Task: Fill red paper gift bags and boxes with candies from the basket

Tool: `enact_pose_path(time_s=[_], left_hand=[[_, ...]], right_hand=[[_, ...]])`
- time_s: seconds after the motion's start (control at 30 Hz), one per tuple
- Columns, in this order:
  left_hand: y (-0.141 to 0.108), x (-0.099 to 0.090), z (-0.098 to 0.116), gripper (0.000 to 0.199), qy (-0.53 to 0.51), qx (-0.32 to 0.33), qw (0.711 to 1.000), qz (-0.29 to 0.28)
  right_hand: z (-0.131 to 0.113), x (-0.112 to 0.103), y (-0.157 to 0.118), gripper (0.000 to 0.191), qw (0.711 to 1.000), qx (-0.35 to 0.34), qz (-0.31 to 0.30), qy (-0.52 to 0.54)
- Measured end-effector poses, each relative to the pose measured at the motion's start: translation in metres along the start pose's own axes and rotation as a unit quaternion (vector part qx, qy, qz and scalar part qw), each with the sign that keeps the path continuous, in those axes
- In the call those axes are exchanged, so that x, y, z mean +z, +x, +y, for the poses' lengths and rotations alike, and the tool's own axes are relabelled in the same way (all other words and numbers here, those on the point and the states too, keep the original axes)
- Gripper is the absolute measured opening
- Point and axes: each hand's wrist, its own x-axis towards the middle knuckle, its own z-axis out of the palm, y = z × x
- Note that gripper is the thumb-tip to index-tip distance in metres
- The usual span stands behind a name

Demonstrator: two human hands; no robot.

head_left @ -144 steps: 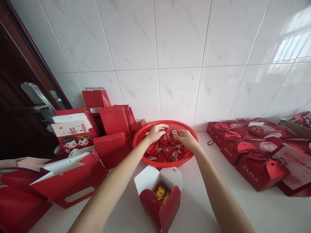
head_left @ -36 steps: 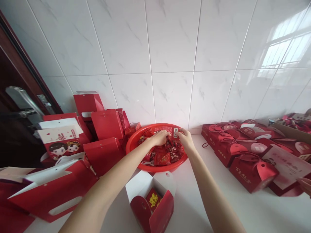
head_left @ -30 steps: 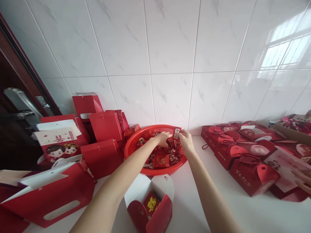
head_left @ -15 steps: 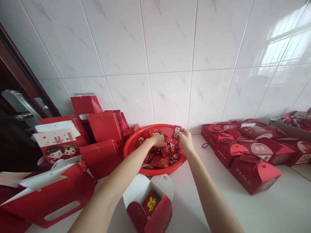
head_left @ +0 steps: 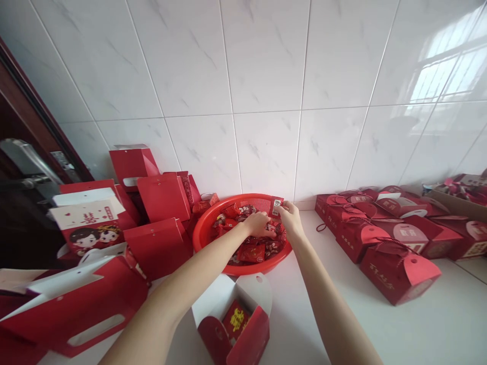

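Observation:
My right hand (head_left: 289,218) pinches a small red candy packet (head_left: 276,206) with a white label, above the far right rim of the red plastic basket (head_left: 201,241). My left hand (head_left: 258,224) reaches into the basket, its fingers stretched out over the wrapped candies (head_left: 251,252), touching them; its fingertips are partly hidden. Red and dark wrappers fill much of the basket. In front of it stands an open red gift box (head_left: 249,337) with white inner flaps. Inside lies a red packet (head_left: 236,319) with a yellow character.
Several open red boxes (head_left: 163,197) crowd the left side beside a door handle (head_left: 30,157). Closed red boxes (head_left: 397,271) with cords stand in rows at the right. A cardboard carton (head_left: 443,195) is at the far right. A tiled wall (head_left: 266,152) rises behind.
My left hand has moved to the right within the basket, nearer my right hand. My right hand keeps the packet at nearly the same spot.

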Motion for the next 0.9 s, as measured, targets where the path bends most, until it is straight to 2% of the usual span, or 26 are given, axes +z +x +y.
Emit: enact_pose_path(time_s=[0.1,0.2,0.43,0.53,0.67,0.8,0.9], left_hand=[[0.000,0.002,0.002,0.050,0.004,-0.021,0.999,-0.025],[0.001,0.002,-0.001,0.055,-0.001,-0.032,0.999,-0.040],[-0.001,-0.010,-0.016,0.019,-0.054,-0.047,0.995,-0.075],[-0.010,-0.021,-0.025,0.013,-0.132,-0.071,0.987,-0.051],[-0.026,-0.032,-0.032,0.022,-0.303,-0.087,0.949,-0.001],[-0.042,-0.035,-0.031,0.015,-0.354,-0.083,0.929,0.068],[-0.051,-0.032,-0.028,0.010,-0.375,-0.096,0.918,0.088]], right_hand=[[-0.001,0.000,0.000,0.011,1.000,0.002,-0.002,0.001],[-0.001,0.000,0.000,0.012,1.000,0.001,0.000,0.002],[0.000,0.000,0.001,0.013,1.000,-0.004,-0.001,-0.004],[0.001,-0.001,0.002,0.014,1.000,-0.003,-0.002,-0.009],[0.001,-0.001,0.001,0.016,1.000,0.005,-0.016,-0.016],[-0.002,-0.001,-0.002,0.019,0.999,0.010,-0.031,-0.027],[-0.003,-0.001,-0.004,0.016,0.999,0.011,-0.041,-0.032]])
